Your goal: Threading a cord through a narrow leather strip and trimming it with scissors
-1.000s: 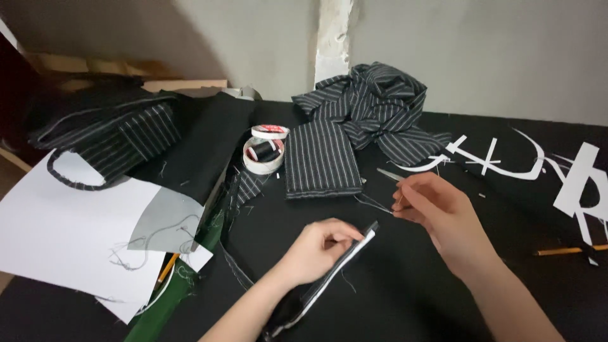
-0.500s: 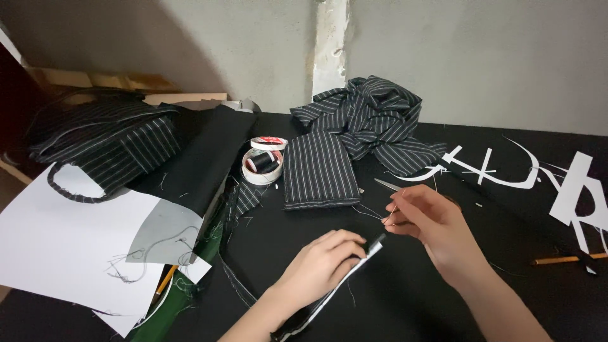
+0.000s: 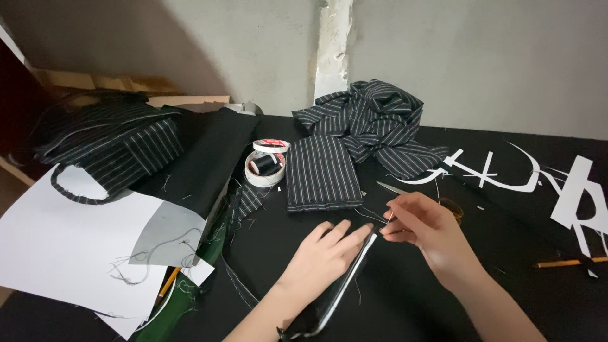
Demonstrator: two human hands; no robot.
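My left hand lies flat with its fingers together on a narrow black fabric strip with a white edge, pressing it to the black table. My right hand pinches what looks like a needle with thread at the strip's upper end, fingertips almost touching my left hand. A folded piece of dark striped cloth lies just beyond both hands.
A crumpled striped cloth pile sits behind. A small round tin with black thread spool and its lid stand left of the folded cloth. White paper sheets lie left, white paper offcuts right, a pencil far right.
My left hand has flattened and slid up along the strip. My right hand has come down to the strip's upper end. The view has shifted slightly.
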